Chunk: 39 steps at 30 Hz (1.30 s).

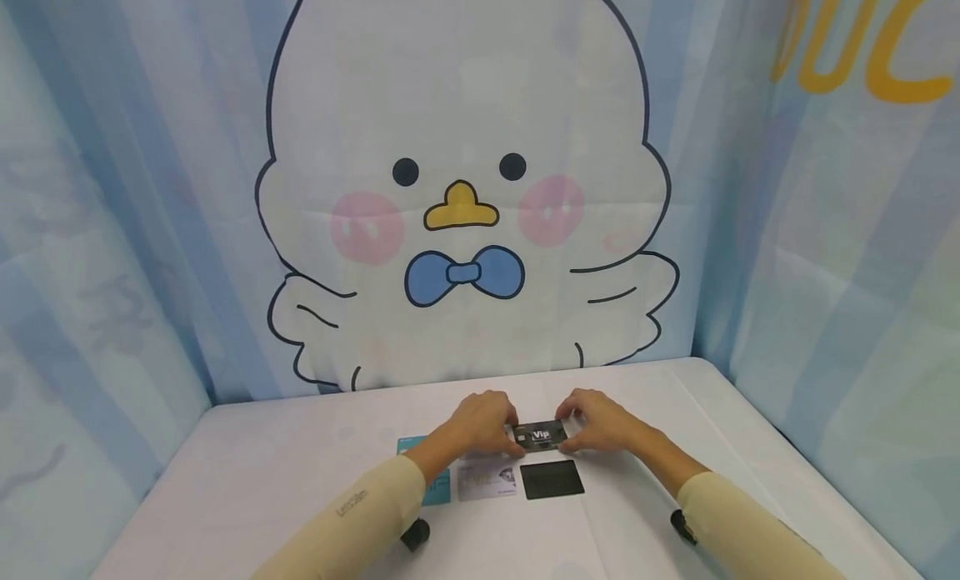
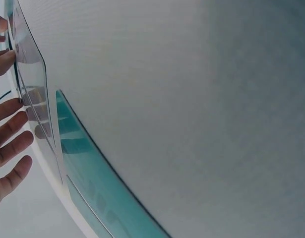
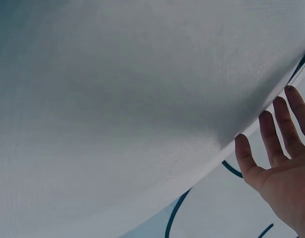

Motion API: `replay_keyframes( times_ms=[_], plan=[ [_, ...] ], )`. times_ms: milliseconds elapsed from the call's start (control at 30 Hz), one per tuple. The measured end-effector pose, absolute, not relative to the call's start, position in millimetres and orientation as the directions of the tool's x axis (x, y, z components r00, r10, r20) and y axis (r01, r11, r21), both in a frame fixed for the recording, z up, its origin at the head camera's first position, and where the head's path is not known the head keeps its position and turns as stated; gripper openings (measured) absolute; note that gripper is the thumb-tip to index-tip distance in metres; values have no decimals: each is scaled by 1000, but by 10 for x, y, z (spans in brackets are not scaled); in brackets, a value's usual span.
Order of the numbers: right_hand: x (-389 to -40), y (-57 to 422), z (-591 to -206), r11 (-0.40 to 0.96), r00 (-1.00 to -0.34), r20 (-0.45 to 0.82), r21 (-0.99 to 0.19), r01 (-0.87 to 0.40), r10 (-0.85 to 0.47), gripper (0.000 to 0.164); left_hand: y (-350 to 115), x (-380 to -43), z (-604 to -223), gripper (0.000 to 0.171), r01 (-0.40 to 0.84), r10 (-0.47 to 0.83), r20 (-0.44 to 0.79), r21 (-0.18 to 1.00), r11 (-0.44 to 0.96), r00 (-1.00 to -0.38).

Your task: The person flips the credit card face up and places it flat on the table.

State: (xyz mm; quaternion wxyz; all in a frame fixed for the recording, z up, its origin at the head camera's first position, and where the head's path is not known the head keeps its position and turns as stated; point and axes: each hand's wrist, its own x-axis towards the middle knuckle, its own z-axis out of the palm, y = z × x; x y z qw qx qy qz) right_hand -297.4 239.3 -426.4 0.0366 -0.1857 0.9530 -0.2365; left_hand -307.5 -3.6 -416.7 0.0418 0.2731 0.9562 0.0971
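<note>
A dark card marked "Vip" [image 1: 542,436] lies between both hands in the head view. My left hand [image 1: 483,423] holds its left end, thumb at the near corner and fingertip at the far one. At the opposite end, my right hand [image 1: 600,422] grips the card in the same way. Just below it lies a plain black card [image 1: 552,480], with a silvery card [image 1: 486,482] to its left. Teal cards [image 1: 438,490] sit farther left, partly hidden by the left forearm. In the right wrist view, the other fingers of the right hand [image 3: 281,158] are spread.
The cards rest on a white-covered table [image 1: 645,522]. Behind it hangs a curtain with a cartoon duck [image 1: 461,130], and blue-striped curtains [image 1: 847,255] flank both sides. A black wrist device [image 1: 415,534] shows by the left sleeve.
</note>
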Motion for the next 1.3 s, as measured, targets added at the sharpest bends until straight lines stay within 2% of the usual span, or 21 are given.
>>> replay_keyframes(
  times_ms=[1300],
  plan=[
    [-2943,2334,-4210,843,-935,-26,-442,-308,-355,44,-43,-3013,-4167,53,479,498,-17,246,843,-867]
  ],
)
